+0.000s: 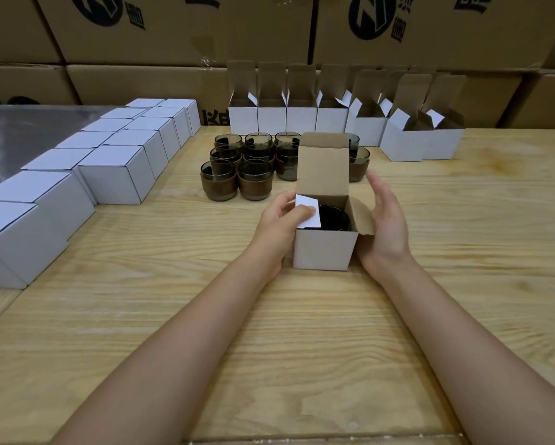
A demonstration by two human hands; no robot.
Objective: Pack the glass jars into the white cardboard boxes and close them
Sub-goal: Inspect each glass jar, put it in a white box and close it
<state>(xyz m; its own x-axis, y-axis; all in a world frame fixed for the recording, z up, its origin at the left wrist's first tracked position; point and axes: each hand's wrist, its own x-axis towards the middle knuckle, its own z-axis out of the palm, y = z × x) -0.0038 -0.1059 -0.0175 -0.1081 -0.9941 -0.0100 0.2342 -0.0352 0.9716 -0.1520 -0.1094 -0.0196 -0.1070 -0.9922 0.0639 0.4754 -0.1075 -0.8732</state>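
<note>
Soft, even light comes from overhead, bright without harshness. Around the left hand (281, 224), whose grip pinches a white flap (308, 213), detail is sharp. The open box (324, 250) under the grip is dark inside, and the glass jar (334, 216) there reads as a near-black shape. Only faint shadows lie on the worktop (301, 332) beside the forearms. Left of the grip the closed white boxes (115, 175) look bluish; further left a grey sheet (28, 136) shows pale glare streaks. Beyond the grip the brown cartons (173, 33) bow with wide-angle distortion and look soft.

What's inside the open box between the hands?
A dark glass jar. Only its upper part shows; the box walls and the flap held by the left hand cover the rest.
</note>
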